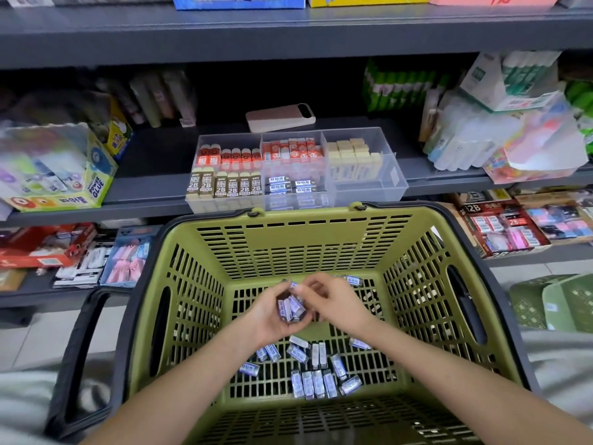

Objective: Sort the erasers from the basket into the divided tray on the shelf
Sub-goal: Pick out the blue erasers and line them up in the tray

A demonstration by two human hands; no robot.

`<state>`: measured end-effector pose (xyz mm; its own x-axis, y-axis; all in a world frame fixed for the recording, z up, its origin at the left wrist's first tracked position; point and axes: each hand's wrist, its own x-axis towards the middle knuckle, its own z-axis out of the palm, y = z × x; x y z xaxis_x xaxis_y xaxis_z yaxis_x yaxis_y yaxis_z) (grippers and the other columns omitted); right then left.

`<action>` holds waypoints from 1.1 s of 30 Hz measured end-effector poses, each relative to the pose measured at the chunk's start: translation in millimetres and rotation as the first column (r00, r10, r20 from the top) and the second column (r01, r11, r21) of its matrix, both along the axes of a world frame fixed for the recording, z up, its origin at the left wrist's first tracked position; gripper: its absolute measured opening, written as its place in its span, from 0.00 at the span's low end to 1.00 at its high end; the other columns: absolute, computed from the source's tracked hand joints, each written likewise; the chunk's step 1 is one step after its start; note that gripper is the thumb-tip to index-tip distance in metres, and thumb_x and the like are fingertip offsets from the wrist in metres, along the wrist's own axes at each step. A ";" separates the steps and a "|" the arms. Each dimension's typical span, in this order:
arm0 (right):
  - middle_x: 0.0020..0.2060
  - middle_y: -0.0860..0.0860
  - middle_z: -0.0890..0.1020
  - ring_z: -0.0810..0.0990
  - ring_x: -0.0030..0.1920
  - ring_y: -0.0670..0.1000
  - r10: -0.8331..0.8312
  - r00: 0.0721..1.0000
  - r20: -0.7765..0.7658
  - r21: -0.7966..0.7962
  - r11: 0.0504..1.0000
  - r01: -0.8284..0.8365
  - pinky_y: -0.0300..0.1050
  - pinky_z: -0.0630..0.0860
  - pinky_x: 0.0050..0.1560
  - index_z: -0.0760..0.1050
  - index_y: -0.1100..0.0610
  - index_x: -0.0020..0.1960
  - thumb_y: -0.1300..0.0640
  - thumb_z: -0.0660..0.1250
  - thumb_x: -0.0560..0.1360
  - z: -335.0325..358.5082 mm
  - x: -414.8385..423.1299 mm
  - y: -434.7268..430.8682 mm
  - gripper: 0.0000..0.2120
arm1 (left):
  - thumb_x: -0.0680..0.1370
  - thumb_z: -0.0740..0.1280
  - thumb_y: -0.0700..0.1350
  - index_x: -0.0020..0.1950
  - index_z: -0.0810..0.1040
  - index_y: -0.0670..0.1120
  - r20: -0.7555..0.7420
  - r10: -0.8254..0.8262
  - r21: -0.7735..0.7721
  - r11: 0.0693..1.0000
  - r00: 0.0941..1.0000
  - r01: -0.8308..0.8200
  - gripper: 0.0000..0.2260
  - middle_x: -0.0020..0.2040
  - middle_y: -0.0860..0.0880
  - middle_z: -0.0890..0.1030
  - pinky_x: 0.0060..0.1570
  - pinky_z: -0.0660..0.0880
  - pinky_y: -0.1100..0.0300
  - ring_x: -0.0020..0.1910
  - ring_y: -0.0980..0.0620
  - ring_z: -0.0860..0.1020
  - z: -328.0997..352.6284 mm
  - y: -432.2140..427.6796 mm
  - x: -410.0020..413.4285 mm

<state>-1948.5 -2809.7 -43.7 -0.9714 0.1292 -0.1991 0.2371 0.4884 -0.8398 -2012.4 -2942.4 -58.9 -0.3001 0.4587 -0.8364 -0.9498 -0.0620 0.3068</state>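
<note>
The erasers that I hold are small blocks in blue and white wrappers, and they stand together as a bundle in my left hand. The fingers of this hand are curled around them from below and from the side, so the grip is closed. My right hand is just beside it, with the fingers bent and the tips touching the top of the bundle. I cannot tell whether these fingers pinch one eraser or only touch it.

Both hands are low inside the green basket. Under my wrists many loose erasers of the same kind lie on the basket floor, some in a row and some scattered. One single eraser lies at the far wall.

The high far wall of the basket stands between my hands and the divided tray, which sits at the front edge of the shelf, just behind the basket rim. The front middle compartment of the tray holds blue and white erasers. The front left one holds erasers marked 2B, the back ones hold red and white ones, and the right side holds cream ones.

Behind the tray lies a flat beige device. To the left on the shelf stands a glue box.
</note>
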 end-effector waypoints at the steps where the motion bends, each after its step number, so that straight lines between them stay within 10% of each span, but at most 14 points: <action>1: 0.37 0.48 0.79 0.76 0.35 0.45 0.017 1.000 -0.004 0.067 0.998 -0.017 0.43 0.76 0.38 0.78 0.57 0.49 0.50 0.66 0.75 -3.6 3.0 4.5 0.10 | 0.78 0.64 0.48 0.48 0.77 0.38 -0.010 0.004 -0.039 0.999 1.000 -0.004 0.13 0.40 0.39 0.80 0.30 0.79 0.56 0.37 0.45 0.79 -0.7 -3.8 -0.2; 6: 0.57 0.47 0.72 0.72 0.57 0.47 0.545 0.763 0.348 0.394 0.653 -0.647 0.43 0.74 0.59 0.75 0.47 0.60 0.55 0.70 0.71 -41.5 29.8 17.9 0.18 | 0.77 0.66 0.48 0.39 0.75 0.41 -0.056 -0.007 -0.164 0.986 0.998 -0.003 0.11 0.31 0.45 0.76 0.26 0.77 0.60 0.29 0.50 0.74 -9.0 -19.9 -6.6; 10: 0.58 0.48 0.70 0.69 0.60 0.50 0.657 0.648 0.386 0.400 0.513 -0.759 0.43 0.70 0.62 0.74 0.48 0.60 0.57 0.71 0.70 -59.8 31.8 20.4 0.20 | 0.74 0.68 0.48 0.38 0.75 0.42 -0.074 -0.058 -0.176 0.983 0.996 0.044 0.11 0.32 0.45 0.76 0.31 0.79 0.55 0.32 0.49 0.74 -12.0 -26.9 -12.1; 13: 0.62 0.51 0.71 0.70 0.62 0.52 0.625 0.669 0.402 0.375 0.554 -0.743 0.45 0.69 0.64 0.73 0.51 0.59 0.57 0.71 0.71 -69.3 27.6 20.4 0.17 | 0.71 0.70 0.47 0.40 0.75 0.42 -0.087 -0.140 -0.184 0.975 0.986 0.122 0.09 0.32 0.46 0.78 0.32 0.78 0.57 0.32 0.50 0.75 -14.7 -31.4 -10.7; 20: 0.41 0.44 0.76 0.73 0.39 0.42 0.236 0.965 0.110 0.052 0.969 -0.243 0.33 0.72 0.39 0.75 0.54 0.49 0.55 0.72 0.71 -45.0 14.1 20.4 0.09 | 0.67 0.72 0.50 0.47 0.76 0.41 -0.061 -0.194 -0.167 0.969 0.979 0.181 0.16 0.43 0.43 0.77 0.36 0.78 0.55 0.40 0.46 0.77 -22.8 -28.0 -0.6; 29: 0.48 0.46 0.76 0.75 0.43 0.48 0.108 0.993 -0.048 -0.042 0.993 -0.110 0.45 0.75 0.48 0.76 0.49 0.53 0.48 0.71 0.71 -16.1 -1.0 -5.7 0.12 | 0.70 0.71 0.47 0.48 0.76 0.37 0.142 -0.076 0.073 0.995 0.987 0.067 0.15 0.37 0.39 0.78 0.18 0.72 0.64 0.31 0.47 0.78 -7.4 -26.6 1.1; 33: 0.57 0.47 0.74 0.70 0.58 0.47 0.356 0.917 0.178 0.403 0.824 -0.398 0.47 0.69 0.61 0.74 0.50 0.61 0.43 0.69 0.70 -52.1 11.9 2.0 0.22 | 0.66 0.71 0.46 0.39 0.77 0.40 0.076 -0.022 0.039 0.999 0.997 0.019 0.10 0.35 0.42 0.78 0.15 0.66 0.68 0.28 0.49 0.77 -1.2 -33.4 -10.9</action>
<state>-1936.6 -2807.7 -95.8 -0.9420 -0.1519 -0.2994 0.0255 0.8568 -0.5150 -2023.3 -2975.9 -60.1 -0.2259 0.4958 -0.8386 -0.9716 -0.0524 0.2307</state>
